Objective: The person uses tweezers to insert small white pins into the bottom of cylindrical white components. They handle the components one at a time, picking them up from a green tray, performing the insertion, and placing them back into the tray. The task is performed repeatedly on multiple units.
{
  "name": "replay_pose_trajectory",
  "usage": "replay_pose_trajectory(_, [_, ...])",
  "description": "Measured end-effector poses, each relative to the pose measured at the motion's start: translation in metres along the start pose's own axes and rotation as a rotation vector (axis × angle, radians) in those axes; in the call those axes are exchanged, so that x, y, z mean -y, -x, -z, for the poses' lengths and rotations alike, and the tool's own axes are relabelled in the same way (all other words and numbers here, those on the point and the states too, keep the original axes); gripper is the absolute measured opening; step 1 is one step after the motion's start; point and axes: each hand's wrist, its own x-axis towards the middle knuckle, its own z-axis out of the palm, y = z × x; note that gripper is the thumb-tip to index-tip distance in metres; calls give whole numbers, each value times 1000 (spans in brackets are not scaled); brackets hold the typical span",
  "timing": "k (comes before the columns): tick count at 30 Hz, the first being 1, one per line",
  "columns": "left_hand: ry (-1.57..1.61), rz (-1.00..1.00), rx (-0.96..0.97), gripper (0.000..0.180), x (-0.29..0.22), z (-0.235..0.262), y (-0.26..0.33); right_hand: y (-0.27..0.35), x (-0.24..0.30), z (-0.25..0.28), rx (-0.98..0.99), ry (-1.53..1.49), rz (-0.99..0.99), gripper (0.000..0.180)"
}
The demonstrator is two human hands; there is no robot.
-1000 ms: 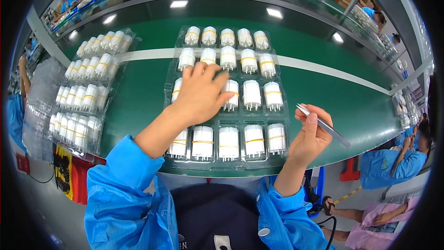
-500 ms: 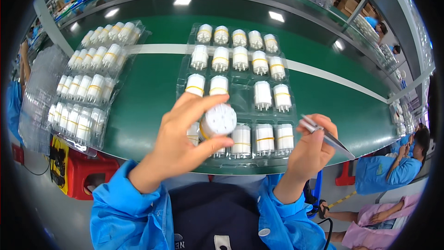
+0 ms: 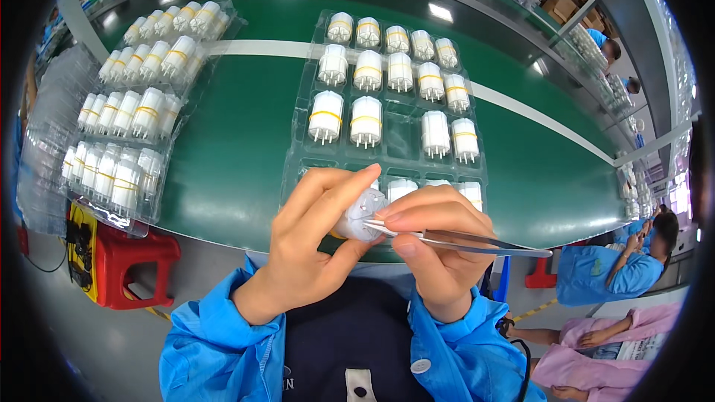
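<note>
My left hand (image 3: 302, 242) grips a white cylindrical part (image 3: 363, 210) between thumb and fingers, its end face turned up and to the right. Metal tweezers (image 3: 484, 244) are pinched in my right hand (image 3: 445, 242), their tips at that end face. Whether the tips hold something there is too small to tell. Beyond both hands lies a clear plastic tray (image 3: 402, 138) with rows of similar white cylinders (image 3: 366, 120), most banded in yellow and with pins pointing toward me. My hands hide part of the nearest row.
At the left, another clear tray (image 3: 165, 167) of white cylinders lies beside stacked clear trays (image 3: 48, 149). The green bench (image 3: 231, 156) has a curved near edge. A red stool (image 3: 134, 264) stands below left. People in blue (image 3: 599, 264) and pink (image 3: 596, 361) sit at the right.
My right hand has brought the tweezers left to the cylinder's end face. My left hand has lowered the cylinder slightly. The view has shifted, so the trays appear higher up.
</note>
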Motion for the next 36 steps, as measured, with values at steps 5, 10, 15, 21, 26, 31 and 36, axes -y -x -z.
replay_pose_trajectory(5, [2, -5, 24, 66, 1, 5, 1, 0, 0, -3, -3, -32, -30, 18])
replay_pose_trajectory(10, [10, -6, 20, 66, 2, 5, 3, 0, -1, -5, -7, -47, -31, 16])
replay_pose_trajectory(15, [35, 13, 29, 64, 2, 7, 3, -3, -5, -1, 53, -71, -13, 16])
replay_pose_trajectory(21, [42, 7, 29, 65, 2, 7, 3, -2, -5, -5, 21, -82, -11, 15])
replay_pose_trajectory(26, [27, -9, 39, 68, 4, 9, 3, -1, -8, -5, 7, -153, -32, 13])
replay_pose_trajectory(31, [60, -2, 54, 69, 6, 9, 3, -3, -6, -5, 27, -105, 2, 13])
replay_pose_trajectory(36, [81, 9, 69, 69, 8, 10, 5, -4, -5, -3, 66, -49, 16, 12])
